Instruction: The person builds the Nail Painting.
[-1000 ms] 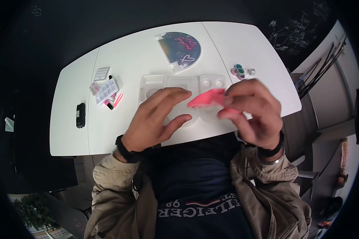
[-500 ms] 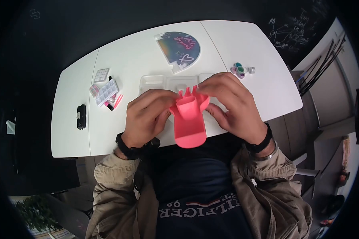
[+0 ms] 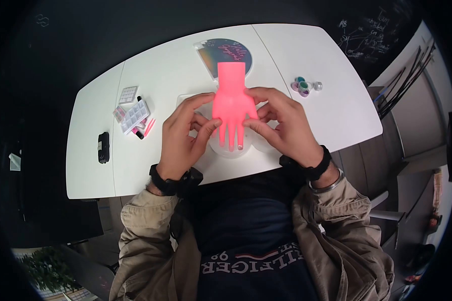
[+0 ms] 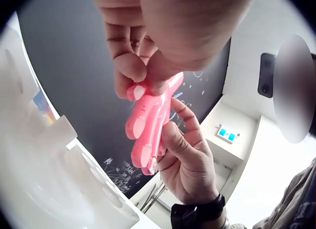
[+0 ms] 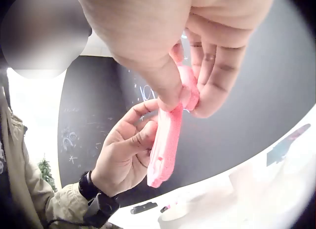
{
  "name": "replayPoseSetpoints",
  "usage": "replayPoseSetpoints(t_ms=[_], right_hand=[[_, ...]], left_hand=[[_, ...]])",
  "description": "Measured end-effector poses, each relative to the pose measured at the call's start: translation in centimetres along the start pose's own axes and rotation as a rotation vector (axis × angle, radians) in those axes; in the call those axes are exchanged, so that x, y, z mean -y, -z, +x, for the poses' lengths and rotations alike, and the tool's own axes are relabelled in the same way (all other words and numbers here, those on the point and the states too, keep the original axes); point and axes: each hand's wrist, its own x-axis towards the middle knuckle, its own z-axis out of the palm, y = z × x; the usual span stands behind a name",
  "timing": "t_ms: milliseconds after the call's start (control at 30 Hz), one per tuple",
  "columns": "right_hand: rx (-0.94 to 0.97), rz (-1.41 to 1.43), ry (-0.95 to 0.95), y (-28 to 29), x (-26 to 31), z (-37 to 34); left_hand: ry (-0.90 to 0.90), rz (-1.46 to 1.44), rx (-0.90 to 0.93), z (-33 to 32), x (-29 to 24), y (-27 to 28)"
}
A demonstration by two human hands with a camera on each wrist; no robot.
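A bright pink plastic model hand [image 3: 231, 100] is held up over the table, its wrist end pointing away from the person and its fingers pointing back. My left hand [image 3: 182, 138] pinches its left side between thumb and fingers. On the opposite side my right hand [image 3: 291, 128] grips it near the thumb. Flat pale nail areas show at the tips of the model hand's fingers [image 4: 139, 126] in the left wrist view. Below it lies a white moulded plastic tray [image 3: 186, 100], largely covered by the hands and the pink piece.
Behind the tray is a rounded plate with "Hello gorgeous" lettering [image 3: 213, 52], partly hidden. Small lidded pots [image 3: 301, 86] stand to the right. At left are a compartment box [image 3: 135, 116], pink sticks [image 3: 149, 127], a white gridded block [image 3: 128, 94] and a black case [image 3: 103, 148].
The right hand brought the pink model hand to the middle, and the left hand took hold of it too. It was then turned over, from its hollow side to its smooth back, wrist end away.
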Motion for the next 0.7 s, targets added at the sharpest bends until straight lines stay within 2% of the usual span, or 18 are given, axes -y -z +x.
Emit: replayPoseSetpoints(t_ms=[133, 367, 700], right_hand=[[0.122, -0.125, -0.13, -0.3, -1.6, -0.1], [0.102, -0.125, -0.087, -1.4, -3.9, -0.2], [0.179, -0.122, -0.107, -1.6, -3.5, -0.3]], left_hand=[[0.077, 0.107, 0.115, -0.1, 1.7, -0.1], [0.105, 0.161, 0.144, -0.1, 3.5, -0.2], [0.143, 0.149, 0.125, -0.2, 4.0, 0.2]])
